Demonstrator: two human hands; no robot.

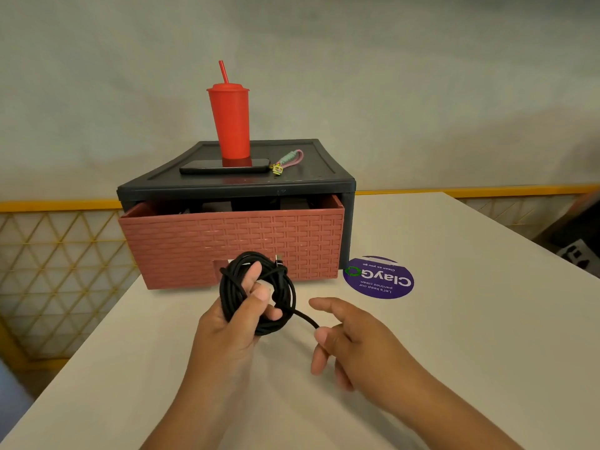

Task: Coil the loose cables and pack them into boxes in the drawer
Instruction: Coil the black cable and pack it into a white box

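Frame centre: left hand (pixel 224 336) gripping nearly finished coil (pixel 289 293); right hand (pixel 350 342) pinching tail (pixel 305 318); drawer (pixel 227 241) above standing ajar, packing pending.

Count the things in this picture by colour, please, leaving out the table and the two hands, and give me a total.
Black: 3 (cable, phone, cabinet frame)
Red: 2 (tumbler with straw, brick-red drawer)
Purple: 1 (round sticker)
Green and pink: 1 (strap)
Total: 7
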